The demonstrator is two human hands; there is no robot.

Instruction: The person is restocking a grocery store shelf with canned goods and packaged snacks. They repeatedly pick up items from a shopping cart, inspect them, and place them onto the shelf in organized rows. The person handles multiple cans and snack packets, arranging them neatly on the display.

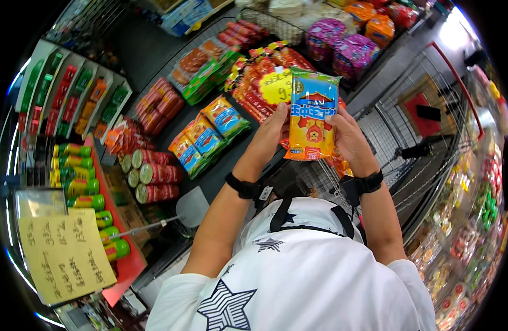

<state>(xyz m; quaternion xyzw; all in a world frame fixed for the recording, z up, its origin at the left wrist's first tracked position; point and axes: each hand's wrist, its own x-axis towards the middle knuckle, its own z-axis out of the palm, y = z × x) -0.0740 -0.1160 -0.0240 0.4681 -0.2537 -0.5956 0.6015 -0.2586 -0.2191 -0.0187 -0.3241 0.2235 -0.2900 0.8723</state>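
Note:
A plastic packet (313, 113), yellow and blue with a cartoon lion, is held upright in front of me by both hands. My left hand (271, 131) grips its left edge, thumb on top. My right hand (350, 134) has its right edge, the thumb reaching onto the front. Similar blue-and-yellow packets (206, 138) lie in a row on the dark display shelf to the left. Just behind the held packet are red bags of sausages (254, 85) and a yellow starburst price sign (275, 87), partly covered by it.
Red-labelled cans (158, 173) are stacked at left, near green-and-yellow bottles (82, 186) and a yellow handwritten sign (65, 254). A wire shopping cart (386, 124) with a red handle stands at right. Purple packs (353, 51) fill the back, and bagged goods (465, 231) line the far right.

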